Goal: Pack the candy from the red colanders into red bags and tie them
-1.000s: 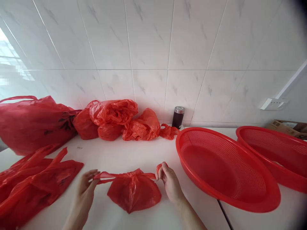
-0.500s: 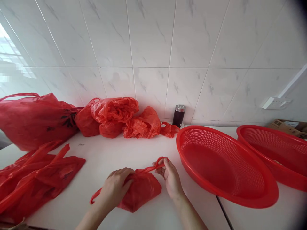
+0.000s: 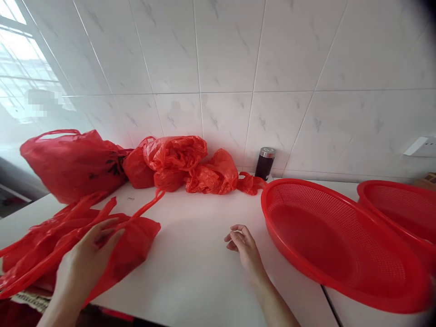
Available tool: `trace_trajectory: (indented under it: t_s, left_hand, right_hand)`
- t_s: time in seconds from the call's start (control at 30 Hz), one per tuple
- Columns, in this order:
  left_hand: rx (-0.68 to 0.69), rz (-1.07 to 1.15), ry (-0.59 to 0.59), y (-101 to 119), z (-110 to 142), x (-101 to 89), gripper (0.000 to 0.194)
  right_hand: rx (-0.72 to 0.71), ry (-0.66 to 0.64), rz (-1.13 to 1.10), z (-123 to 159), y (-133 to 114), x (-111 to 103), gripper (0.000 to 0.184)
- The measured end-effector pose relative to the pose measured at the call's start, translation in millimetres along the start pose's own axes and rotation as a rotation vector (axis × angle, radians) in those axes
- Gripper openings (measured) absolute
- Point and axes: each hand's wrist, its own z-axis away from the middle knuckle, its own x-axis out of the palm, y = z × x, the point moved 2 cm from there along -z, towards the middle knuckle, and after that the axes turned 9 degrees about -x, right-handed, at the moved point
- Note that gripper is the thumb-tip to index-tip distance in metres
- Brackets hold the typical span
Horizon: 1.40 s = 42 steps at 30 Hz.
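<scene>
left grip (image 3: 86, 254): tied bag (image 3: 141, 238) now left, by red bags (image 3: 37, 247) | right grip (image 3: 247, 250): let go

On the near left, the left hand (image 3: 85, 256) grips a tied red bag (image 3: 141, 238) beside some loose red bags (image 3: 41, 238). The right hand (image 3: 248, 252), fingers lightly curled, is over the white table (image 3: 190, 254), left of a red basket (image 3: 315, 236). Far back, a dark bottle (image 3: 265, 164) stands near the tiled wall (image 3: 226, 54).
</scene>
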Motion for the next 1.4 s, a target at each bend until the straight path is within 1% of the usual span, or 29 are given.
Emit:
trace_trajectory:
  t_s: [0.07, 0.1, 0.17, 0.2, 0.27, 0.37, 0.43, 0.5, 0.63, 0.8, 0.93, 1.0, 1.07, 1.1, 1.17, 1.23, 1.3, 1.33, 1.4]
  left_hand:
    - [-0.026, -0.08, -0.012, 2.3, 1.2, -5.1, 0.045]
    - [-0.004, -0.082, -0.019, 4.3, 3.7, -3.8, 0.047]
    - [0.08, -0.006, -0.056, 7.5, 11.4, 6.7, 0.048]
    - [0.114, 0.058, -0.102, 8.1, 16.1, 15.1, 0.046]
    - [0.146, 0.139, -0.239, 7.8, 26.5, 34.1, 0.044]
    - [0.171, 0.09, -0.463, 8.1, 42.6, 56.0, 0.043]
    - [0.194, 0.033, -0.58, 10.2, 51.3, 61.7, 0.042]
    - [0.196, -0.011, -0.647, 12.3, 56.6, 62.2, 0.043]
    - [0.181, -0.059, -0.683, 14.2, 58.9, 62.5, 0.045]
    - [0.193, -0.019, -0.696, 15.0, 62.8, 74.6, 0.045]
    - [0.21, 0.002, -0.753, 19.0, 70.8, 82.2, 0.047]
    - [0.219, -0.023, -0.776, 25.1, 74.2, 84.0, 0.047]
    - [0.263, -0.045, -0.795, 38.1, 76.6, 87.5, 0.045]
    - [0.3, -0.05, -0.809, 48.1, 77.5, 90.9, 0.044]
    - [0.4, -0.044, -0.828, 75.8, 78.7, 102.5, 0.04]
    - [0.509, -0.019, -0.812, 112.6, 79.8, 120.4, 0.037]
    - [0.581, 0.013, -0.776, 155.3, 81.4, 143.0, 0.034]
    - [0.624, 0.035, -0.756, 177.9, 82.8, 154.9, 0.034]
    - [0.723, 0.062, -0.716, 222.5, 86.0, 178.4, 0.034]
  right_hand:
    - [0.005, 0.001, 0.012, -0.1, -0.2, -0.1, 0.033]
    - [0.003, -0.002, 0.017, -0.2, -0.2, 0.0, 0.033]
    - [-0.002, -0.009, 0.024, -0.2, -0.2, 0.0, 0.033]
    - [-0.003, -0.011, 0.026, -0.1, -0.1, -0.1, 0.033]
    - [0.003, -0.01, 0.034, 0.1, 0.2, -0.7, 0.033]
    - [0.009, -0.004, 0.053, 0.3, 0.9, -1.8, 0.031]
    - [0.003, -0.011, 0.055, 0.3, 1.4, -1.7, 0.03]
    - [-0.005, -0.026, 0.046, 0.4, 2.0, -0.7, 0.03]
    - [-0.006, -0.055, 0.034, 1.4, 3.2, 2.8, 0.029]
    - [-0.031, -0.08, 0.024, 2.9, 2.5, 5.4, 0.027]
    - [-0.033, -0.074, 0.027, 3.2, -0.5, 6.1, 0.024]
    - [-0.029, -0.07, 0.028, 3.3, -2.2, 6.7, 0.023]
    - [-0.033, -0.067, 0.023, 3.2, -3.2, 7.5, 0.023]
    - [-0.039, -0.067, 0.019, 2.9, -3.3, 7.9, 0.023]
    - [-0.063, -0.062, 0.003, 1.6, -2.4, 8.3, 0.023]
    - [-0.098, -0.052, -0.01, -0.4, 0.2, 7.9, 0.023]
    - [-0.125, -0.043, 0.017, -2.3, 4.0, 6.7, 0.02]
    - [-0.131, -0.048, 0.062, -2.8, 6.2, 6.1, 0.018]
    - [-0.142, -0.084, 0.225, -2.5, 10.5, 5.8, 0.014]
